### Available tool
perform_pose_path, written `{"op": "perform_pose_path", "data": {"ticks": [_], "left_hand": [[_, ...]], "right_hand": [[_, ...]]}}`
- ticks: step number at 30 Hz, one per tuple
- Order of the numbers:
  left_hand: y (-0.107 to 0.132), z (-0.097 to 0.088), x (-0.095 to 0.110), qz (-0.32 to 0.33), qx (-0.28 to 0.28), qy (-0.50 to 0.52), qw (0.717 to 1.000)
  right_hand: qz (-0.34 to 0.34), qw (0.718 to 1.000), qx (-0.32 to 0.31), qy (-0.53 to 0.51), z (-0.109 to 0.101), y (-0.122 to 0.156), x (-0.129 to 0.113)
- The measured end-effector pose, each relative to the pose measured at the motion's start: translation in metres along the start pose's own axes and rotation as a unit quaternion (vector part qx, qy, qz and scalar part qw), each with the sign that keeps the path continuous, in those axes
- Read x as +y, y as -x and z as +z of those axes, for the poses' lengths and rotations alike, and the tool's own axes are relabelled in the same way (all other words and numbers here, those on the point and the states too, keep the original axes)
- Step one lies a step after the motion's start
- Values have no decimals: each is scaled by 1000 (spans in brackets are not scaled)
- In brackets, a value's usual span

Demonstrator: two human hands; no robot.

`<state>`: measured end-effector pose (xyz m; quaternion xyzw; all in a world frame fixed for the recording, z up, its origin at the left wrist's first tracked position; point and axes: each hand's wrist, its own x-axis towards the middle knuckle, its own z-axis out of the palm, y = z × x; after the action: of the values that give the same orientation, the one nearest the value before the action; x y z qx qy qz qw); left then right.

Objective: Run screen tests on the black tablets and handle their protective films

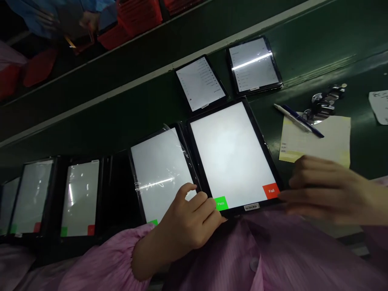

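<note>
A large tablet [230,149] with a lit white screen lies in front of me, with a green "Pass" box at its lower left and a red "Fail" box at its lower right. My left hand [197,214] is closed at its lower left corner, fingers curled by the green box and a fingertip showing below the edge. Smeared by motion, my right hand [327,190] has its fingertips beside the lower right corner; whether they touch it is unclear. A second white-screened tablet [160,169], under wrinkled clear film, lies left of it, partly behind my left hand.
Two smaller tablets [200,83] [254,64] lie farther back. At right are pens [298,119], a paper slip [318,141] and shiny metal parts [324,103]. More lit tablets [80,198] stand at left. Across a pale rail, a blue-sleeved person works near red trays [139,18].
</note>
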<state>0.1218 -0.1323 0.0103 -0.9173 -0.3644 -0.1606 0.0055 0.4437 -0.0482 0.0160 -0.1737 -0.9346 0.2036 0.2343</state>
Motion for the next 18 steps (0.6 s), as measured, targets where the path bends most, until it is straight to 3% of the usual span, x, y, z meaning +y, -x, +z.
{"op": "perform_pose_path", "data": {"ticks": [6, 11, 15, 18], "left_hand": [[-1, -1, -1, 7, 9, 8, 1000], [-10, -5, -2, 11, 12, 24, 1000], [-49, -24, -37, -30, -18, 73, 997], [-89, -46, -82, -150, -40, 162, 974]], "right_hand": [[-37, 996, 31, 79, 23, 19, -17], [-33, 995, 34, 90, 18, 3, -15], [-31, 980, 97, 173, -3, -50, -2], [100, 959, 149, 221, -28, -89, 13]]}}
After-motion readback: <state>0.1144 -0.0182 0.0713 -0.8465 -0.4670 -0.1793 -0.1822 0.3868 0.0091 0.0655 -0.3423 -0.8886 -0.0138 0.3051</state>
